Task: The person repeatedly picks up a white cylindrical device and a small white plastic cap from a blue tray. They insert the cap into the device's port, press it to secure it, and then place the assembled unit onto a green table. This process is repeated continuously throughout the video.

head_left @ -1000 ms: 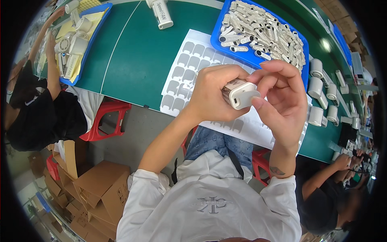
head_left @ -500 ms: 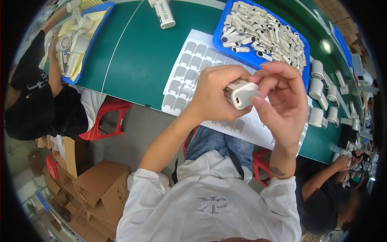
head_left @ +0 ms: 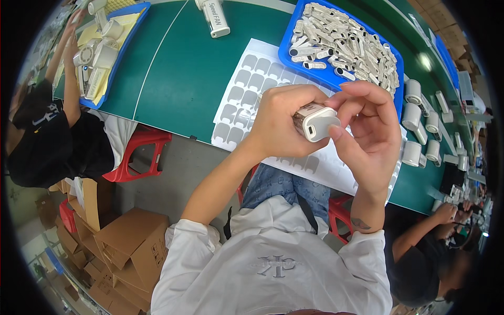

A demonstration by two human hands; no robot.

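My left hand (head_left: 275, 122) is wrapped around a white handheld fan (head_left: 308, 111), its end face turned up toward me. On that face lies a grey sticker (head_left: 324, 129), beside a small dark port. The thumb of my right hand (head_left: 371, 142) presses at the sticker's right edge, and its curled index finger meets the fan's far side. The other right fingers are bent in the air. Under my hands is a white sheet of grey stickers (head_left: 254, 81), partly hidden by my arms.
A blue tray (head_left: 286, 59) of small white parts stands at the far right. Another fan (head_left: 217, 21) lies at the back. White cylindrical parts (head_left: 411, 152) sit to the right. At left, a person works by a blue tray (head_left: 111, 84). Red stools (head_left: 134, 163) and cardboard boxes (head_left: 131, 236) occupy the floor.
My hands and the fan hold almost the same pose. The person at the left has raised an arm and shifted slightly.
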